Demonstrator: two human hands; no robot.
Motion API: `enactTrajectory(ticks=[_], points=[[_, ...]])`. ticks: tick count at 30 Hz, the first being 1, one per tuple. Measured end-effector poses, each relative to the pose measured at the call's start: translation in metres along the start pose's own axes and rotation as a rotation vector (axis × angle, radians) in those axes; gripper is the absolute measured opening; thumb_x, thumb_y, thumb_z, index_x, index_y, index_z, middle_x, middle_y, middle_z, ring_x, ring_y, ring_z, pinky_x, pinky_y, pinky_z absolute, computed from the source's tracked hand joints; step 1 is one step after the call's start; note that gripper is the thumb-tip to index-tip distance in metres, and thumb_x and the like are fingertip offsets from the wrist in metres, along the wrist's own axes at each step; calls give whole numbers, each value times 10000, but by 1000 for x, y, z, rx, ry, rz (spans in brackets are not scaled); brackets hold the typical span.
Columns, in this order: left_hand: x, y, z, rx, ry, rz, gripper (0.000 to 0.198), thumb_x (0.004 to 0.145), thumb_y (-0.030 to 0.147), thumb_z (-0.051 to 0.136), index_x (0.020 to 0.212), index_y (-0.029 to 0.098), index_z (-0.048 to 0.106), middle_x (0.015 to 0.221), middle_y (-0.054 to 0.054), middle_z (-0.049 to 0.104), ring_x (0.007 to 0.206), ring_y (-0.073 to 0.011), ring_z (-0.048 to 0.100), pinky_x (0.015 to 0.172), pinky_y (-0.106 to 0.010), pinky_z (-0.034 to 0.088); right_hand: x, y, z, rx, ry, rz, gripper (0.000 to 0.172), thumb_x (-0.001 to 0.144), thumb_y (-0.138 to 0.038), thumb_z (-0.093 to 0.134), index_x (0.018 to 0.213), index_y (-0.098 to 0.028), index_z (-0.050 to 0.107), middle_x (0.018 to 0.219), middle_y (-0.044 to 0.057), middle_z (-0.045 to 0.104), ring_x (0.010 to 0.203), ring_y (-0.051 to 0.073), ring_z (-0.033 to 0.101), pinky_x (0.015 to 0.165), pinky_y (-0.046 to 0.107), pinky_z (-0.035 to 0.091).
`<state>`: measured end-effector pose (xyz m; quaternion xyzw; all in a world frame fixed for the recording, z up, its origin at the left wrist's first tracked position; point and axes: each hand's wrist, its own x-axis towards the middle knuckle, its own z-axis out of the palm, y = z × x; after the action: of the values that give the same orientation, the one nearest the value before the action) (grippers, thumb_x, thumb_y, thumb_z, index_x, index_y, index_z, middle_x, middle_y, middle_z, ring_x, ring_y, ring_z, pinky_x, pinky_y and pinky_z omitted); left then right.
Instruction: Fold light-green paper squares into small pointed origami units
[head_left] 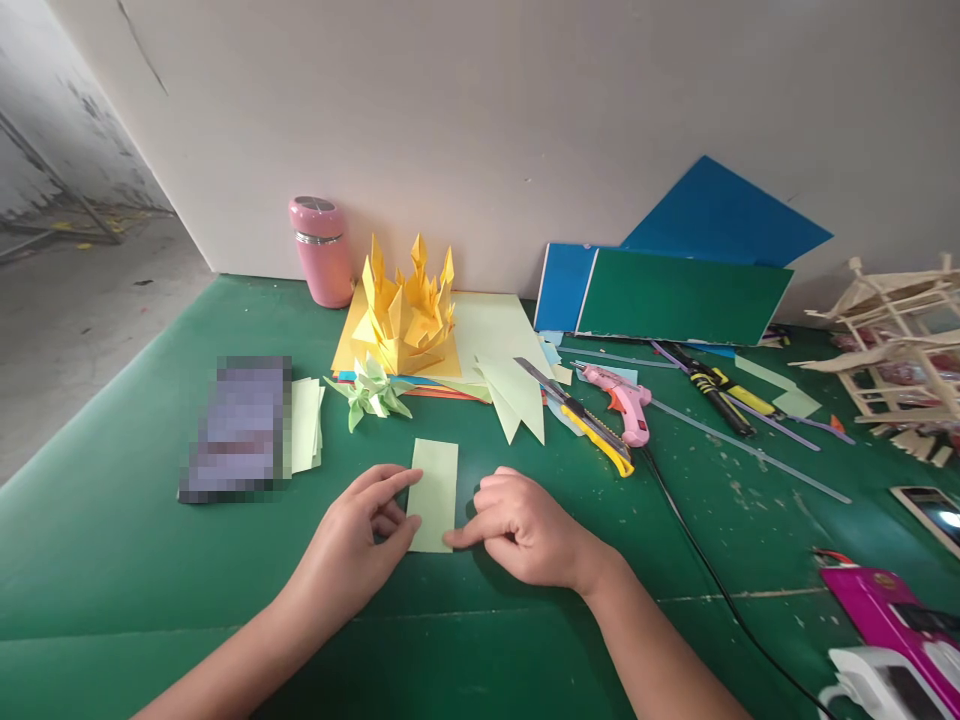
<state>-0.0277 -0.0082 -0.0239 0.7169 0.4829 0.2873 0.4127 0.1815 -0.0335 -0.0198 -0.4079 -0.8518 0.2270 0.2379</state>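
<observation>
A small light green paper rectangle (pixel 433 497) lies flat on the table in front of me. My left hand (pixel 360 525) rests at its left edge, index finger and thumb spread apart and touching the paper, the other fingers curled. At the lower right corner, the extended index finger of my right hand (pixel 517 525) presses on the paper, while its other fingers are folded in. Beyond the paper sits a light green folded paper flower (pixel 371 390). A stack of light green slips (pixel 306 425) lies to the left, partly under a blurred dark object (pixel 238 428).
A yellow folded paper crown (pixel 409 325) stands on coloured sheets, near a pink flask (pixel 324 255). To the right lie a yellow utility knife (pixel 600 435), a pink glue gun (pixel 626 400) with cord, glue sticks, pliers (pixel 720 400), a stick model (pixel 900 340) and a phone (pixel 934 515).
</observation>
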Motion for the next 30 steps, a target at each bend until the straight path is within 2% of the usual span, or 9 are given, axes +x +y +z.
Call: enactTrajectory(ticks=[4,6,9,11,13,17,25,27,30], points=[[1,2,1,-30,16,-4,293,757,296,523,988,185,667,1015,-72,575,540,-90,556,522,-250,561,0,-6,5,61,-41,-55,386,684,6,484,744,-249,768,438,-50,425,514,111,392,576,282,291],[1,4,1,-37,32,29,282,769,282,509,988,191,662,1039,-74,574,558,-88,559,536,-242,560,1,-8,8,129,10,-104,366,691,-11,463,680,-233,754,442,-46,421,512,108,410,588,282,321],[0,5,1,1,44,105,274,793,244,479,997,205,657,1042,-71,592,591,-95,558,546,-234,548,3,-8,11,211,294,-46,359,781,-63,423,720,-222,739,530,-23,468,570,124,473,609,278,390],[-1,6,0,42,40,151,279,811,222,457,1010,213,652,1030,-68,608,609,-102,554,539,-230,533,5,-6,12,162,528,102,327,859,-123,433,939,-253,723,691,7,544,706,153,531,674,296,443],[-2,7,0,78,27,189,281,827,210,443,1022,220,645,1025,-63,620,612,-103,547,552,-233,525,5,-3,13,45,622,189,350,875,-193,497,1189,-294,613,930,43,584,889,192,548,813,361,462],[-4,8,-2,128,16,215,257,808,233,523,1044,228,624,1062,-61,620,664,-118,574,606,-250,535,5,1,17,-43,541,183,455,897,-254,522,1345,-314,461,1217,73,544,1085,236,521,928,423,452],[-3,1,0,132,54,199,300,793,221,548,1089,246,584,1121,-66,606,884,-185,629,729,-293,558,6,-4,15,-94,493,80,448,917,-204,495,1356,-285,446,1218,77,585,1096,230,536,932,413,464],[-3,-1,0,92,67,174,369,802,231,546,1170,263,551,1161,-67,598,851,-177,636,735,-303,562,6,-6,14,-127,504,35,402,905,-174,515,1293,-284,516,1199,72,598,1058,221,542,914,401,465],[-2,-1,0,69,85,148,468,823,237,534,1282,298,471,1180,-62,597,834,-175,640,717,-310,564,5,-8,14,-204,568,20,222,882,-167,553,1023,-286,676,1081,55,631,969,212,552,855,384,472]])
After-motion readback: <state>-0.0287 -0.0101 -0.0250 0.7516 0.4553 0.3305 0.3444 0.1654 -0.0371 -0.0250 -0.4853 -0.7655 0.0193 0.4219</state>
